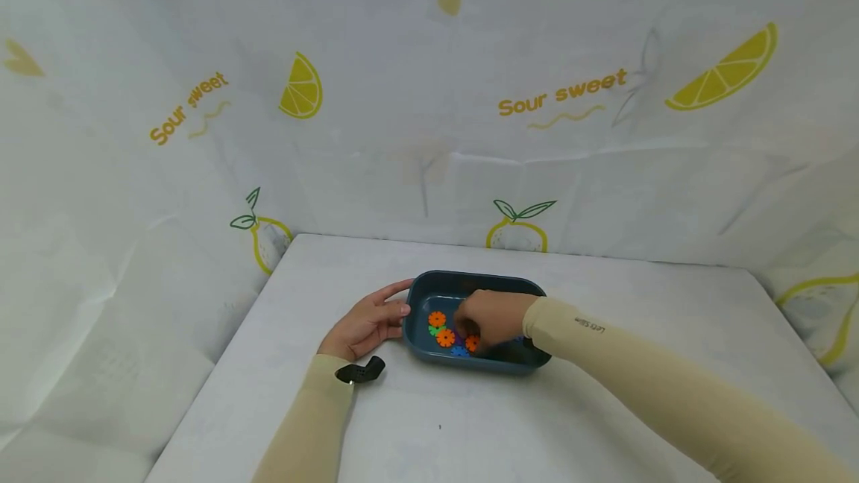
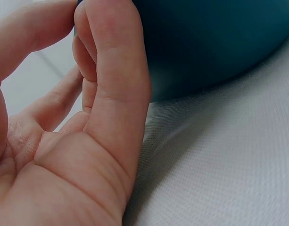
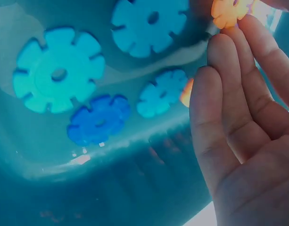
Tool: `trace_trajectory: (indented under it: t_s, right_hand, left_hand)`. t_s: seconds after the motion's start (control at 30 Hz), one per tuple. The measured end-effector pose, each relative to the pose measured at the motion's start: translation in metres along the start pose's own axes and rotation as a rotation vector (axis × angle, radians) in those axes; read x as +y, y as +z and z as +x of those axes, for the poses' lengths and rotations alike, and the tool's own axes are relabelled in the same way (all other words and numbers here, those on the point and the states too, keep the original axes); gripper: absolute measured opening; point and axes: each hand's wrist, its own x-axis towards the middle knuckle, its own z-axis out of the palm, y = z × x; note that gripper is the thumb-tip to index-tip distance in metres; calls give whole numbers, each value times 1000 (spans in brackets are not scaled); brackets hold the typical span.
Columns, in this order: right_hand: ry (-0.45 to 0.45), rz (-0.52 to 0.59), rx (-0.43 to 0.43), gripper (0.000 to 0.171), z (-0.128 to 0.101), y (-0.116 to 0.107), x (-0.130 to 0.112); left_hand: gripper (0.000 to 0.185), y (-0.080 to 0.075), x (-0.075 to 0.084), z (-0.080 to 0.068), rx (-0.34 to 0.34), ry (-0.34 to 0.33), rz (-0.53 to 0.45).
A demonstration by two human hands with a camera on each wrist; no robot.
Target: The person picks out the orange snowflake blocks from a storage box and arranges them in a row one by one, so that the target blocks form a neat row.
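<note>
Dark blue plastic, the oblong tray (image 1: 429, 345) sat just below the middle of the head view, its long axis running left to right across the white table (image 1: 604, 304). My left hand (image 1: 365, 325) lay loosely open, fingers against the tray's left end. My right hand (image 1: 490, 319) reached inside, fingertips pinching an orange gear disc (image 3: 227, 12) at the wrist view's upper right. I judged that thin disc could slip and drop among the blue discs (image 3: 99, 120); the tray might slide if I tugged.
</note>
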Motion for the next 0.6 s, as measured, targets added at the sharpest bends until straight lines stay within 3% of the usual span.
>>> trace_trajectory:
  t_s: [0.27, 0.6]
  right_hand:
    - [45, 59, 66, 23, -13, -16, 6]
    - [22, 157, 201, 26, -44, -33, 20]
  left_hand:
    - [60, 2, 0, 5, 7, -4, 24]
    - [63, 2, -3, 2, 27, -15, 47]
